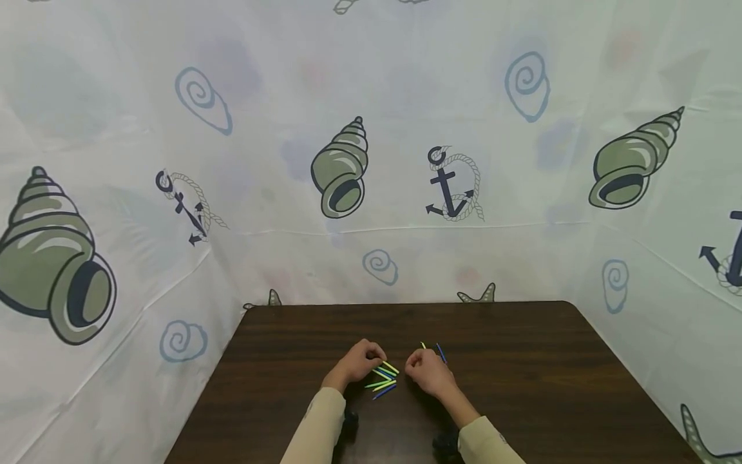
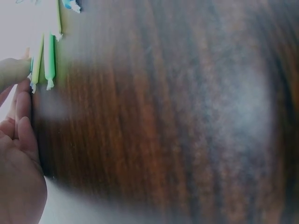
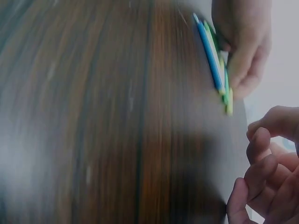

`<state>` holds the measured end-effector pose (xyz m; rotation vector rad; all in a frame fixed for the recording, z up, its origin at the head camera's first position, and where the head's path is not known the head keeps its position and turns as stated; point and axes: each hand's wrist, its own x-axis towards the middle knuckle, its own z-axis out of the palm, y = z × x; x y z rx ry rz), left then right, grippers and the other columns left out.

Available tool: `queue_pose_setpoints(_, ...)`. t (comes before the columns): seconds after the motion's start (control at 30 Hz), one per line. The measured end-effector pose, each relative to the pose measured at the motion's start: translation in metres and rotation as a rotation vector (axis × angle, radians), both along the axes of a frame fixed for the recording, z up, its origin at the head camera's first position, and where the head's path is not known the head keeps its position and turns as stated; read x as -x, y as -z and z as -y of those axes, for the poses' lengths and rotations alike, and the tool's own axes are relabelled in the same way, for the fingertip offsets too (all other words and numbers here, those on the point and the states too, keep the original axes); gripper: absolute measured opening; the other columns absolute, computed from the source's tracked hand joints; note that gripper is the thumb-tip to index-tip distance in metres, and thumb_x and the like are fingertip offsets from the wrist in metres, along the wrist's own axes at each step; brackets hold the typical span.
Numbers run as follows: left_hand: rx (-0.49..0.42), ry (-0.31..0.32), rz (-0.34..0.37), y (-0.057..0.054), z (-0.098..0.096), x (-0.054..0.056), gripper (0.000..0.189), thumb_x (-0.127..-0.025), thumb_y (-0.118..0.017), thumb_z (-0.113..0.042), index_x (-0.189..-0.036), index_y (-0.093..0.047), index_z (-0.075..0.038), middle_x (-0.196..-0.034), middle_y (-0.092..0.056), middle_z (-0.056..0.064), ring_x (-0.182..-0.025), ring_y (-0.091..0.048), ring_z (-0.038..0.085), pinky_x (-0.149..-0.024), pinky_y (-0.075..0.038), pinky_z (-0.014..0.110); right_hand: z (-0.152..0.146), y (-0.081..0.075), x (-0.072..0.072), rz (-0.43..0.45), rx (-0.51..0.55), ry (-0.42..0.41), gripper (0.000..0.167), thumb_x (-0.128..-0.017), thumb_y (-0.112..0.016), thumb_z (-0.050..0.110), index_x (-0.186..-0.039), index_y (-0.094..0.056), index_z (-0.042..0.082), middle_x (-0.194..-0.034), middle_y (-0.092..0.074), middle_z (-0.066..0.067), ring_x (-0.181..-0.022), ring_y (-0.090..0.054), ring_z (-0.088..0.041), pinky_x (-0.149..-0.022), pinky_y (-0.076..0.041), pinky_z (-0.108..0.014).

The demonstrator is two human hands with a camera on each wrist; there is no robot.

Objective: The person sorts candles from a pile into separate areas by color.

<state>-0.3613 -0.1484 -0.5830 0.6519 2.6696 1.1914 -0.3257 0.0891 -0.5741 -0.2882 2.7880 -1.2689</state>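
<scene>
On the brown table lies a small fan of thin yellow, green and blue sticks [image 1: 385, 385], whose ends look whitish and twisted in the left wrist view. My left hand [image 1: 361, 362] is bent over the far-left side of this group. Its thumb and fingertips pinch at the end of a yellow stick [image 1: 391, 367]; the exact contact is partly hidden. To the right, my right hand [image 1: 430, 374] hovers with thumb and forefinger close together and the other fingers loosely bent. Nothing shows between its fingertips [image 3: 259, 135]. A blue stick [image 1: 441, 352] and a yellow one [image 1: 423, 345] lie partly hidden behind it.
The dark wooden table [image 1: 522, 374] extends around both hands to rounded far corners. A pale curtain [image 1: 400, 84] printed with shells and anchors hangs behind and along the sides. Dark straps [image 1: 445, 444] sit near the wrists.
</scene>
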Motion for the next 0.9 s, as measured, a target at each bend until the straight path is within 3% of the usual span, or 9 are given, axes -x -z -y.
queue_pose_setpoints(0.13,0.006,0.002,-0.014,-0.003,-0.001,-0.001,0.014,-0.107,-0.062,-0.006,-0.109,-0.076,-0.004,-0.113,-0.062,0.012,-0.098,-0.057,0.02,-0.089,-0.055,0.044,0.013,0.0,0.0,0.007,-0.023,-0.014,0.011,-0.099,-0.068,0.018,-0.102,-0.078,0.013,-0.077,-0.067,0.005,-0.061,-0.057,-0.013,-0.055,-0.044,-0.032)
queue_pose_setpoints(0.27,0.0,-0.004,-0.004,-0.005,-0.002,-0.003,0.014,-0.107,-0.063,-0.006,-0.109,-0.077,-0.004,-0.115,-0.063,0.012,-0.1,-0.058,0.02,-0.091,-0.055,0.046,0.021,-0.001,0.0,0.017,-0.076,0.03,0.007,-0.097,-0.071,0.02,-0.097,-0.077,0.016,-0.078,-0.067,0.005,-0.063,-0.057,-0.015,-0.057,-0.042,-0.037)
queue_pose_setpoints(0.47,0.007,0.008,-0.04,0.0,0.001,0.0,0.013,-0.107,-0.064,-0.008,-0.109,-0.077,-0.006,-0.114,-0.064,0.01,-0.099,-0.061,0.019,-0.09,-0.057,0.042,0.026,-0.001,0.002,0.03,-0.14,0.067,0.009,-0.094,-0.074,0.019,-0.084,-0.074,0.02,-0.075,-0.065,0.006,-0.065,-0.057,-0.016,-0.062,-0.041,-0.039)
queue_pose_setpoints(0.67,0.002,-0.018,-0.024,0.006,0.002,0.006,0.012,-0.108,-0.064,-0.015,-0.111,-0.074,-0.011,-0.11,-0.06,0.005,-0.097,-0.059,0.016,-0.087,-0.054,0.036,0.026,-0.002,0.004,0.036,-0.166,0.053,0.019,-0.094,-0.073,0.019,-0.075,-0.074,0.02,-0.067,-0.063,0.006,-0.061,-0.057,-0.016,-0.06,-0.04,-0.038)
queue_pose_setpoints(0.9,-0.004,-0.054,0.018,-0.004,-0.003,-0.003,0.014,-0.109,-0.062,-0.014,-0.115,-0.071,-0.004,-0.114,-0.061,0.011,-0.1,-0.06,0.023,-0.089,-0.054,0.047,0.02,0.003,0.003,0.06,-0.16,0.099,0.017,-0.092,-0.075,0.023,-0.075,-0.075,0.022,-0.068,-0.066,0.007,-0.062,-0.058,-0.015,-0.058,-0.042,-0.036)
